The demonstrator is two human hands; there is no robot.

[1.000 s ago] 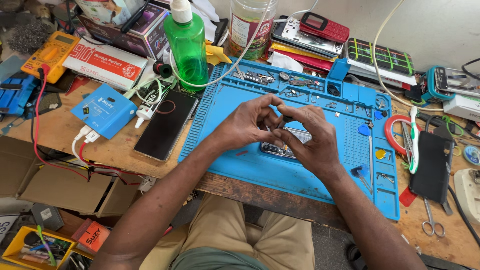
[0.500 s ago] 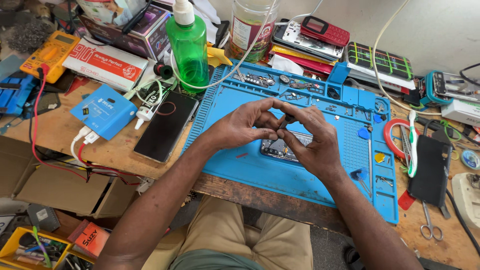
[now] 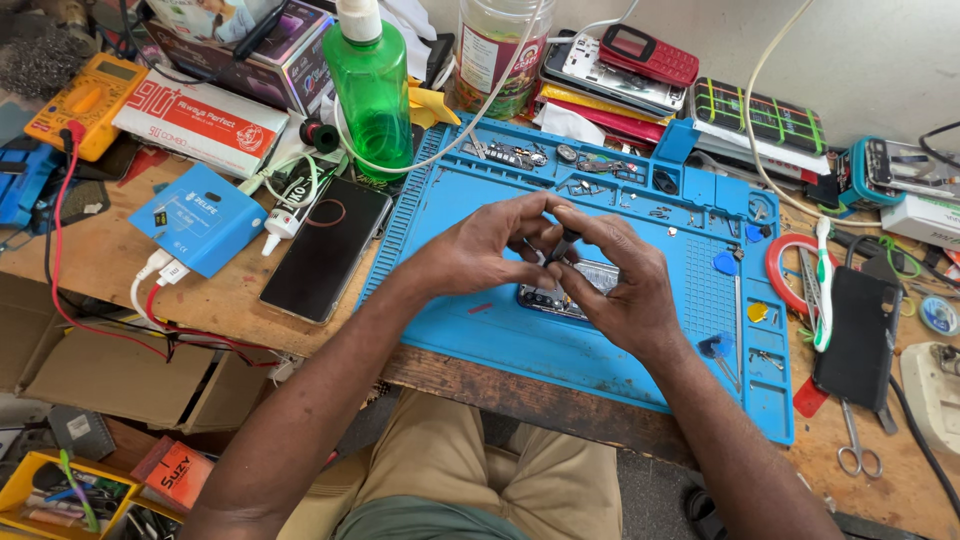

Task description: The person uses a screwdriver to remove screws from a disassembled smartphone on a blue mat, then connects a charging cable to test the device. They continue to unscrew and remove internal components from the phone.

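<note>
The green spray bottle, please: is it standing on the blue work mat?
No, the green spray bottle stands upright on the wooden bench just beyond the upper left corner of the blue work mat, not on it.

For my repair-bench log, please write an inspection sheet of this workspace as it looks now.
Surface: blue silicone repair mat on a worn wooden bench.
Job's things: opened phone lies on the mat under the hands; a small dark part is pinched between the fingertips.
Clutter: green plastic bottle, black smartphone, yellow multimeter, scissors, red keypad phone.
Grippers: left hand and right hand meet over the phone.
Cables: red wire; white cable.
Surroundings: cardboard boxes below the bench.
</note>
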